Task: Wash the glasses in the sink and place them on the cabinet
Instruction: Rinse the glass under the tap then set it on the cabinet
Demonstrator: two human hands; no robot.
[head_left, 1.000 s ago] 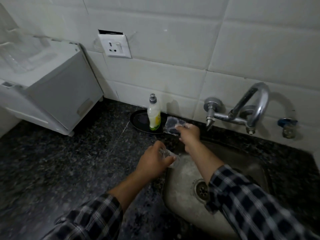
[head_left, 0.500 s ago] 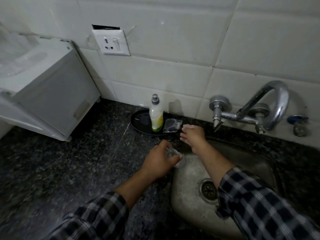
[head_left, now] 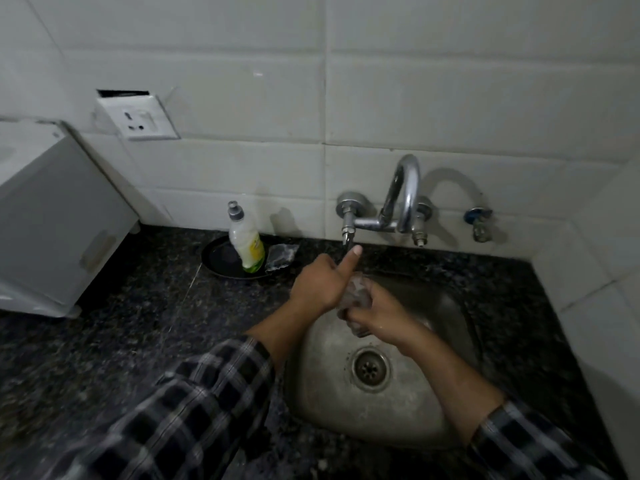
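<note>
Glass: we see one clear drinking glass (head_left: 356,295) held between both hands above the far side of the sink, just below the spout; blur keeps us from telling its tilt.
Left hand: our left hand (head_left: 320,285) wraps the glass from the left, fingers clenched round it, thumb (head_left: 352,255) sticking up towards the spout.
Right hand: our right hand (head_left: 381,311) grasps the near end of the glass, its fingers (head_left: 362,316) curled round it.
Sink: a square steel sink (head_left: 311,393) with a round drain (head_left: 370,367) near its middle, set into the table.
Tap: a chrome wall tap (head_left: 403,197) with a looped neck, right over the hands.
Table: dark speckled stone table (head_left: 104,341).
Far left of the sink: a round black tray (head_left: 218,259) carrying a white and yellow soap bottle (head_left: 246,244), upright, and a scrub pad in clear wrap (head_left: 281,256) on its right edge.
Far left corner: a white boxy appliance (head_left: 52,220), well apart from the sink.
Wall: white tiles with a white socket plate (head_left: 138,119).
</note>
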